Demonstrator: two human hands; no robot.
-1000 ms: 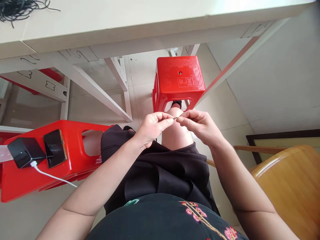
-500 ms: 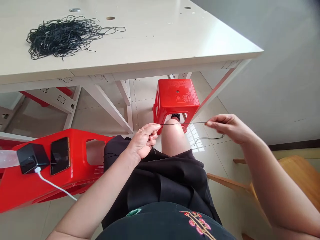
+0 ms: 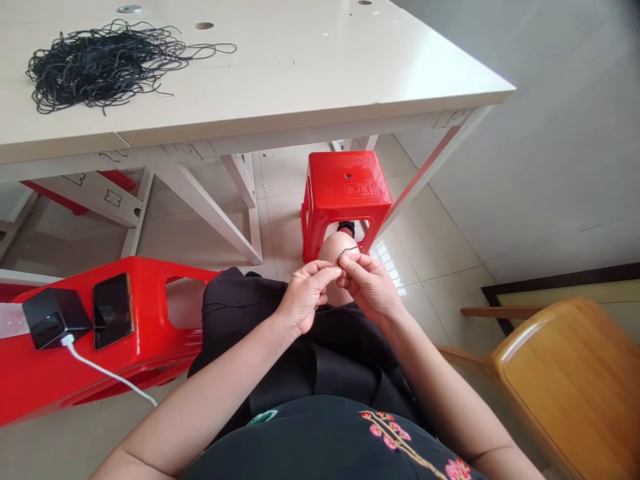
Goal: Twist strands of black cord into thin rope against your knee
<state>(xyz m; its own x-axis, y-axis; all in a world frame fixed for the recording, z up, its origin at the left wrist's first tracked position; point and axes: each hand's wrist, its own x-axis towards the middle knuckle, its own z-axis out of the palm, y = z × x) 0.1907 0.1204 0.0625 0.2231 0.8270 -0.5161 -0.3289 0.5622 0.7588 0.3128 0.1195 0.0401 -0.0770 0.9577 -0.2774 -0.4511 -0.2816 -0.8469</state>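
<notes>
Between my fingertips is a thin black cord (image 3: 351, 249), part of it curving up in a small loop above my right thumb. My left hand (image 3: 311, 291) pinches the cord between thumb and forefinger. Right beside it, my right hand (image 3: 369, 283) pinches the same cord, and the fingertips of both hands meet over my knee. The rest of the cord is hidden by my fingers and the dark skirt. A tangled heap of black cord (image 3: 100, 65) lies on the white table (image 3: 300, 87) at the upper left.
A red plastic stool (image 3: 347, 183) stands under the table's edge. On another red stool (image 3: 150, 293) at left lie a phone (image 3: 112, 311) and a black block-shaped device (image 3: 56, 317) with a white cable (image 3: 107, 370). A wooden chair (image 3: 570, 373) is at right.
My right hand has moved left to meet my left hand. The cord, stretched straight between them before, is now bent into a small loop at the fingertips. The view has shifted slightly.
</notes>
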